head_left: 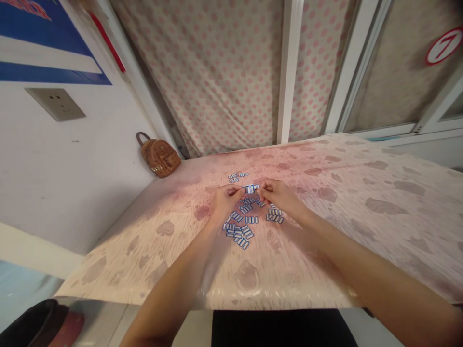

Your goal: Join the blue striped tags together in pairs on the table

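My left hand [231, 193] pinches the left end of a small blue-and-white rectangular piece [251, 188], held just above the table. At the right end of that piece, my right hand [269, 191] is closed, thumb against fingers. Whether it grips the same piece or a second one beside it is too small to tell. Beneath and in front of my hands lies a loose scatter of similar striped pieces [240, 233], some overlapping. A few more pieces [275, 215] rest by my right wrist, and a small group [238, 177] lies beyond my left hand.
A leaf-patterned cloth [246, 274] covers the table. At its far left corner, a small brown backpack-shaped bag [162, 156] leans near the wall. Behind the table stand framed panes with a dotted curtain [217, 72]. A wall socket [56, 103] is at the left.
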Available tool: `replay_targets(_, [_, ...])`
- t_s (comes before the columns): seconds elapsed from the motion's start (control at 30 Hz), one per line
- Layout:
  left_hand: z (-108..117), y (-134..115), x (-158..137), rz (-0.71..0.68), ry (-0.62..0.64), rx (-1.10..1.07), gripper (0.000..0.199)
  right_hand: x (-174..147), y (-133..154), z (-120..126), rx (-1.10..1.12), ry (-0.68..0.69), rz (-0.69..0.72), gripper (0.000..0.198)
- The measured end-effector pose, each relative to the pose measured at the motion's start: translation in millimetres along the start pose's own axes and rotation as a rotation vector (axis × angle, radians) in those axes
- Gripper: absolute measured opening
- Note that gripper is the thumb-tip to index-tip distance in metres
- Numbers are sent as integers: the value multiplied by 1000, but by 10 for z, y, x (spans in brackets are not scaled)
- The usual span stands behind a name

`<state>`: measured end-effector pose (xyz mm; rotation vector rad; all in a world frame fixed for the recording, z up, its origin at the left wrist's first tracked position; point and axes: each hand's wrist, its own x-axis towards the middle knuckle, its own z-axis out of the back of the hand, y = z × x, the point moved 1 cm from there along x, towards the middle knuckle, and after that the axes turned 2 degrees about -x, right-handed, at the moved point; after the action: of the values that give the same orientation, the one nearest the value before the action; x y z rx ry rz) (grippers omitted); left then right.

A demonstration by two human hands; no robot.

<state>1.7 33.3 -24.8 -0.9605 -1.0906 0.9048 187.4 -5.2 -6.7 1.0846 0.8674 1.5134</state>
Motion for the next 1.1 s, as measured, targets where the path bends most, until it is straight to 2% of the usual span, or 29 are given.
replay_targets(0.13, [-15,-24,-14,31,16,-12,22,-60,47,-22,-293,-144,88,16])
replay_targets(0.3, [-35,-43,-27,58,19,-74,27,-107,122,-32,-495,-188,102,13])
replay_targets(1.1, [-74,-85,-56,88,63,-115,22,-90,36,-103,-420,-146,154,15])
